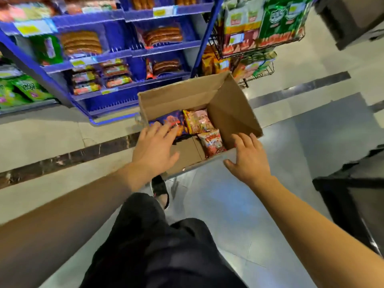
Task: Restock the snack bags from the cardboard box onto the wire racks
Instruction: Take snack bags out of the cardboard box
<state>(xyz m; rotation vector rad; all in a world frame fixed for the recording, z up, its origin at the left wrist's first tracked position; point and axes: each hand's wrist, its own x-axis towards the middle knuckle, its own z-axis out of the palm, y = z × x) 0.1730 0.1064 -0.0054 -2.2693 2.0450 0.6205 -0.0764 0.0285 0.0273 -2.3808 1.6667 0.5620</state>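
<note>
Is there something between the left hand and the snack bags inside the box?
Nothing visible. The cardboard box is open on top, and the left hand already reaches in over the blue snack bag. The right hand is at the box's near edge.

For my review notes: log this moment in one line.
phase: reaching | left hand: open, over blue bag | right hand: open, at box | rack: stocked

1 cardboard box (182, 100), 3 snack bags (198, 121), 2 hands (154, 146), 1 wire rack (261, 41)
</note>
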